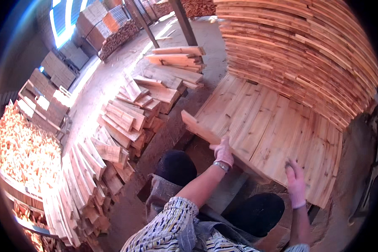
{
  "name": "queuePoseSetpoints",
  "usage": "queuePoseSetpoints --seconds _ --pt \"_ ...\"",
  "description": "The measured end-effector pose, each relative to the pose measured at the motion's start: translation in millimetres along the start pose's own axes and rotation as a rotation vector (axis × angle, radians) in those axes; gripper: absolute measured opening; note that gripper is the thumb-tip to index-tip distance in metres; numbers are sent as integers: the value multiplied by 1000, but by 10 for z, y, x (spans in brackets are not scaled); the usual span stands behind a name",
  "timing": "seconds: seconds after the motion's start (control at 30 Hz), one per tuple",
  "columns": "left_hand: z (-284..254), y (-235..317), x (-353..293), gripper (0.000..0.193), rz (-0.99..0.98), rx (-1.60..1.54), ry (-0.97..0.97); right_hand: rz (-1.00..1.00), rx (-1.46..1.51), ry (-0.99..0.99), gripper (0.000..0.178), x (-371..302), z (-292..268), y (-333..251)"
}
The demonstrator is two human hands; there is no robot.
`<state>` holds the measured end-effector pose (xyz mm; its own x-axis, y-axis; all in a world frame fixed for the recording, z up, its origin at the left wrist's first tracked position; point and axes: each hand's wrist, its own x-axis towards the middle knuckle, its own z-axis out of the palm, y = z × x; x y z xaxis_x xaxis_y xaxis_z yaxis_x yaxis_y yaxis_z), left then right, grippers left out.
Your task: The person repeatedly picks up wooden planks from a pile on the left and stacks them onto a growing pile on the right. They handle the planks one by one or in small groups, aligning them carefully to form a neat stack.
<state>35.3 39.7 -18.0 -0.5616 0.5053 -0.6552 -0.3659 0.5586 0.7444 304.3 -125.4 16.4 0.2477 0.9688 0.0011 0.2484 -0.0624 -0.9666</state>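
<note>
In a pink-white work glove, my left hand (224,153) is closed around the middle of a wooden board (200,129). The board stands tilted on its long edge, along the near side of a layer of planks (260,122) laid side by side. My right hand (296,180), gloved too, is apart from that board, its fingers stretched out at the right near corner of the layer. Dark marks show on its fingertips. Whether it touches the planks I cannot tell.
Behind the layer rises a tall stack of boards (290,54). Loose boards (122,117) lie heaped to my left, beside a large pile of wood offcuts (27,151). Dark metal posts (184,23) stand farther back. Below the held board are my dark-covered knees (256,216).
</note>
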Motion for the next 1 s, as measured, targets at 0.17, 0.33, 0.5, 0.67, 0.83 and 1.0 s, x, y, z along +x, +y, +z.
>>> queuePoseSetpoints --seconds 0.17,0.33,0.5,0.67,0.83,1.0 --pt "-127 826 -779 67 190 -312 -504 18 -182 -616 87 601 964 -1098" --pt "31 1382 -1436 69 514 34 -806 -51 286 -737 99 1116 1015 -1112" --pt "94 1882 -422 73 651 527 -1233 -92 141 -390 97 1411 1112 -1141" --pt "-82 2651 1037 70 1080 1416 -573 143 -591 -227 103 1673 806 -840" --pt "516 3346 1784 83 1201 1570 -18 67 -1068 -402 101 1838 467 13" --pt "974 4041 2637 95 1610 1649 185 -35 -1211 -524 98 2107 881 338"
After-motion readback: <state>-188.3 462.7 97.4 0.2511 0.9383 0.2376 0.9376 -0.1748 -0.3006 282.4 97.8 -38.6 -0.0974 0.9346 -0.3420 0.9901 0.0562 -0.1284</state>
